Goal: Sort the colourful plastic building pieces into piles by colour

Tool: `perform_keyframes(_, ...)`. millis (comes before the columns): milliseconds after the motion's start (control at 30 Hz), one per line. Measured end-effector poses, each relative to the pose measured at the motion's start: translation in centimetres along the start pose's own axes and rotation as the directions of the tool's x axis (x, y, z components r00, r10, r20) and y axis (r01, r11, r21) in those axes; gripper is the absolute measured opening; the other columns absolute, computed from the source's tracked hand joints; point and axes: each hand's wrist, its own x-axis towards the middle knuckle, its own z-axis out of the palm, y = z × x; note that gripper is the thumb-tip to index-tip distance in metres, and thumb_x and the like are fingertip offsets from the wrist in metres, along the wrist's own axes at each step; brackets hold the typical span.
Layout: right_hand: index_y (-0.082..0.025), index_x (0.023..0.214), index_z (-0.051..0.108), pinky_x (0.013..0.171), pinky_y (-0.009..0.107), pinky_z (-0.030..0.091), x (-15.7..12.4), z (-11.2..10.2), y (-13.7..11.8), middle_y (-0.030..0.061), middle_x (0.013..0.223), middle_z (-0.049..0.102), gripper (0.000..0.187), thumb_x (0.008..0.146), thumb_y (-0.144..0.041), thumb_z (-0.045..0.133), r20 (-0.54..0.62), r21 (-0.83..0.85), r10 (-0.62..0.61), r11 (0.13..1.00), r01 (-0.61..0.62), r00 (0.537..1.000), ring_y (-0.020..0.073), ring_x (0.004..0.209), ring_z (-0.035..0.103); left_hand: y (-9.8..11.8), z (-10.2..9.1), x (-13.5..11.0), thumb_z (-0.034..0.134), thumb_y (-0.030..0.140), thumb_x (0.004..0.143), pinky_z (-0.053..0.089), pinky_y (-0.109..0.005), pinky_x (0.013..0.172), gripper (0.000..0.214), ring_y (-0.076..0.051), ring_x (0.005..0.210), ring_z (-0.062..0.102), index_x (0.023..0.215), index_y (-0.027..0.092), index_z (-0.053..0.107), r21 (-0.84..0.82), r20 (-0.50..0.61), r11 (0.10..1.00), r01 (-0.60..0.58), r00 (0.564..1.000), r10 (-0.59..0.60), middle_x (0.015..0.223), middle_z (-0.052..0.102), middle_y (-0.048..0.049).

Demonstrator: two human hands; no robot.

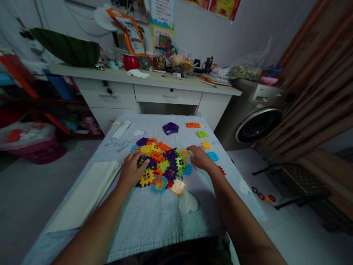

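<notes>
A heap of flat, toothed plastic building tiles [162, 162] in orange, yellow, purple, green and blue lies in the middle of a table under a pale blue cloth [154, 217]. My left hand [132, 170] rests palm down on the heap's left edge, fingers spread over the tiles. At the heap's right edge lies my right hand [200, 157], its fingers flat and reaching toward a yellow tile. Neither hand grips anything. Loose tiles lie apart: a purple one [170, 128], an orange one [193, 125], a green one [202, 134], a blue one [213, 156].
A folded cream cloth [85, 195] lies along the table's left edge, a white bar-shaped object [121, 129] at its far left. Behind stands a white desk [143, 92] crowded with items, a washing machine [256, 117] to the right. A few tiles [263, 195] lie on the floor.
</notes>
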Motion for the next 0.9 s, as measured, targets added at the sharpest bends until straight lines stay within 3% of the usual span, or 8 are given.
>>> perform_keyframes(100, -0.014, 0.134, 0.049, 0.104, 0.037, 0.034, 2.3, 1.3, -0.2, 0.0121, 0.138, 0.053, 0.056, 0.079, -0.006, 0.049, 0.078, -0.037, -0.066, 0.997, 0.069, 0.995, 0.0235, 0.121, 0.049, 0.0, -0.1, 0.0, 0.050, 0.052, 0.085, 0.041, -0.047, 0.104, 0.039, -0.029, 0.117, 0.054, 0.105, 0.021, 0.063, 0.005, 0.013, 1.000, 0.005, 1.000, -0.005, 0.120, 0.058, -0.0103)
perform_keyframes(233, -0.017, 0.132, 0.052, 0.099, 0.038, 0.038, 3.5, 1.7, 0.3, 0.0133, 0.129, 0.058, 0.054, 0.079, -0.014, 0.057, 0.151, -0.102, -0.075, 0.991, 0.091, 0.986, 0.0259, 0.114, 0.054, 0.1, -0.1, 0.1, 0.050, 0.050, 0.085, 0.041, -0.048, 0.104, 0.037, -0.029, 0.116, 0.055, 0.104, 0.021, 0.064, 0.010, 0.010, 1.000, 0.017, 1.000, -0.017, 0.120, 0.058, -0.0103)
perform_keyframes(367, -0.017, 0.126, 0.057, 0.094, 0.035, 0.042, 3.3, 0.3, 2.1, 0.0130, 0.120, 0.061, 0.054, 0.074, -0.025, 0.066, 0.103, -0.164, -0.013, 0.986, 0.030, 0.995, 0.0255, 0.105, 0.058, 0.0, -0.1, 0.2, 0.050, 0.051, 0.085, 0.041, -0.047, 0.105, 0.038, -0.028, 0.116, 0.055, 0.103, 0.021, 0.064, -0.003, 0.008, 1.000, 0.026, 1.000, -0.026, 0.119, 0.058, -0.0097)
perform_keyframes(467, -0.015, 0.128, 0.055, 0.092, 0.033, 0.043, 3.2, -1.7, 4.4, 0.0127, 0.117, 0.064, 0.056, 0.077, -0.034, 0.067, -0.003, -0.156, 0.108, 0.982, -0.108, 0.994, 0.0240, 0.103, 0.060, -0.2, 0.0, 0.1, 0.050, 0.052, 0.085, 0.040, -0.047, 0.105, 0.038, -0.028, 0.116, 0.054, 0.104, 0.022, 0.063, -0.008, 0.012, 1.000, 0.024, 1.000, -0.024, 0.118, 0.058, -0.0095)
perform_keyframes(567, -0.014, 0.129, 0.054, 0.087, 0.032, 0.045, 3.0, -3.4, 7.0, 0.0131, 0.114, 0.067, 0.058, 0.081, -0.045, 0.063, -0.109, -0.159, 0.316, 0.930, -0.330, 0.942, 0.0241, 0.101, 0.062, -0.3, 0.0, 0.0, 0.049, 0.052, 0.086, 0.040, -0.047, 0.105, 0.040, -0.028, 0.116, 0.054, 0.106, 0.021, 0.063, 0.000, 0.007, 1.000, 0.010, 1.000, -0.010, 0.119, 0.058, -0.0098)
perform_keyframes(667, -0.015, 0.124, 0.057, 0.083, 0.032, 0.047, 2.8, -4.1, 8.9, 0.0138, 0.112, 0.068, 0.053, 0.082, -0.048, 0.060, -0.129, -0.181, 0.485, 0.846, -0.501, 0.865, 0.0255, 0.102, 0.064, -0.4, 0.0, -0.1, 0.049, 0.054, 0.086, 0.040, -0.049, 0.104, 0.042, -0.030, 0.116, 0.054, 0.107, 0.020, 0.063, 0.026, 0.004, 1.000, -0.003, 1.000, 0.003, 0.119, 0.058, -0.0110)
perform_keyframes(800, -0.017, 0.121, 0.059, 0.079, 0.031, 0.047, 2.5, -3.7, 9.6, 0.0145, 0.111, 0.069, 0.047, 0.085, -0.048, 0.057, -0.129, -0.180, 0.582, 0.783, -0.596, 0.803, 0.0262, 0.103, 0.065, -0.4, 0.0, -0.1, 0.048, 0.055, 0.086, 0.040, -0.050, 0.104, 0.044, -0.030, 0.115, 0.054, 0.107, 0.019, 0.064, 0.053, -0.012, 0.998, -0.019, 1.000, 0.020, 0.120, 0.058, -0.0121)
perform_keyframes(900, -0.016, 0.120, 0.060, 0.078, 0.033, 0.048, 2.6, -3.1, 9.4, 0.0165, 0.109, 0.069, 0.054, 0.086, -0.057, 0.053, -0.145, -0.172, 0.628, 0.745, -0.645, 0.764, 0.0283, 0.102, 0.065, -0.5, 0.1, -0.2, 0.047, 0.055, 0.087, 0.040, -0.049, 0.104, 0.045, -0.030, 0.115, 0.054, 0.108, 0.019, 0.063, 0.065, -0.008, 0.998, -0.022, 1.000, 0.023, 0.120, 0.058, -0.0119)
